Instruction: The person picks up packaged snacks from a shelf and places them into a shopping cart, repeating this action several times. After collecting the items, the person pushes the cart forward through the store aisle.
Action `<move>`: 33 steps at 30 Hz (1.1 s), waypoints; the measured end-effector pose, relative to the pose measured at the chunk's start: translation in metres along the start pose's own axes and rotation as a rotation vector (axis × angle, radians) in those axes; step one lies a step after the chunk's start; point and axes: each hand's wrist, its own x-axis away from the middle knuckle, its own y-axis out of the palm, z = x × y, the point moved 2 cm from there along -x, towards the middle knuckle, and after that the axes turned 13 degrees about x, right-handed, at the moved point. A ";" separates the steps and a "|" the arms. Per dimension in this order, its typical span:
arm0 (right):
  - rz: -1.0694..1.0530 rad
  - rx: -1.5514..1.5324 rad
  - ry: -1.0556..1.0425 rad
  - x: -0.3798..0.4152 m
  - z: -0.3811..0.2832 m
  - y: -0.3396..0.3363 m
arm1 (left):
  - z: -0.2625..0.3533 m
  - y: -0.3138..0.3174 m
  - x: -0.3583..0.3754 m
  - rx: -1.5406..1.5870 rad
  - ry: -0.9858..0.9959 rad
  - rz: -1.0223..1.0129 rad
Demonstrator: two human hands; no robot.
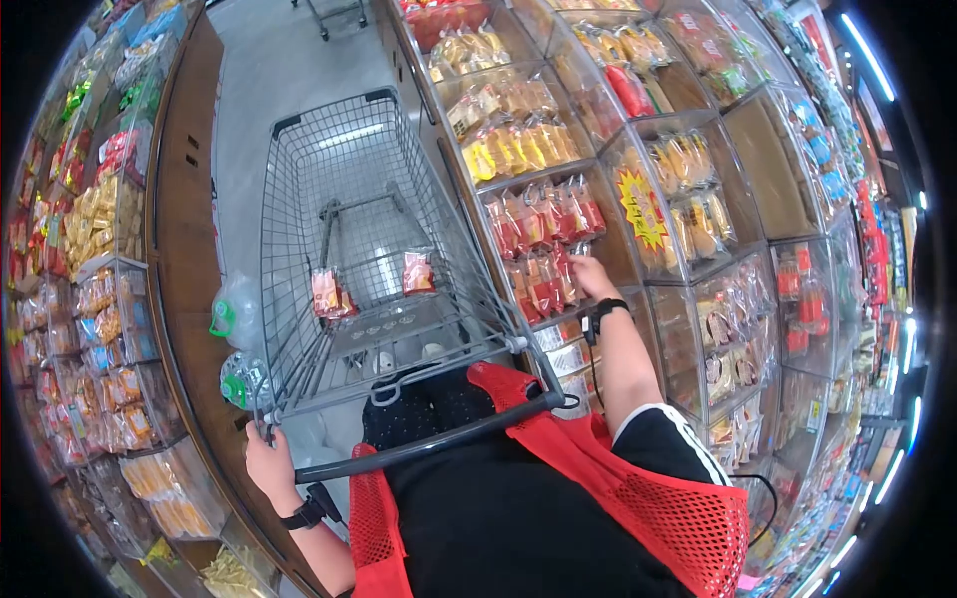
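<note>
A grey wire shopping cart (349,189) stands in front of me, with a few red-and-white packets (419,272) lying in it. My left hand (269,458) is closed on the left end of the cart's frame beside the dark handle (439,441). On the right, my right hand (592,277) reaches into a shelf compartment and touches the edge of the red-and-white snack packets (538,281). Its fingers are bent at a packet; their tips are partly hidden. More packets of the same kind (533,214) stand in the row behind.
Clear bins of packaged snacks (698,214) rise on the right, with a yellow star-shaped sign (641,211). Another shelf of snacks (105,224) lines the left. Large clear bottles with green caps (239,384) stand beside the cart. Another cart (334,12) is at the top.
</note>
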 end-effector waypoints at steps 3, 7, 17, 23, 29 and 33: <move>0.281 -0.243 -0.033 -0.004 0.028 0.006 | 0.001 0.002 -0.001 0.011 0.002 0.007; 0.161 0.255 0.259 0.000 0.000 0.027 | 0.000 0.002 0.000 -0.019 -0.015 0.007; -0.146 0.247 -0.057 0.027 -0.286 -0.058 | -0.002 0.001 -0.005 -0.004 -0.079 -0.030; -0.771 0.259 -0.360 -0.021 -0.406 0.131 | 0.003 -0.003 -0.008 0.056 -0.126 -0.046; -0.763 0.339 0.014 -0.147 -0.221 0.366 | -0.003 0.000 -0.007 0.060 -0.158 -0.049; -0.395 0.280 0.578 -0.143 -0.183 0.397 | -0.003 -0.006 -0.010 0.081 -0.180 -0.105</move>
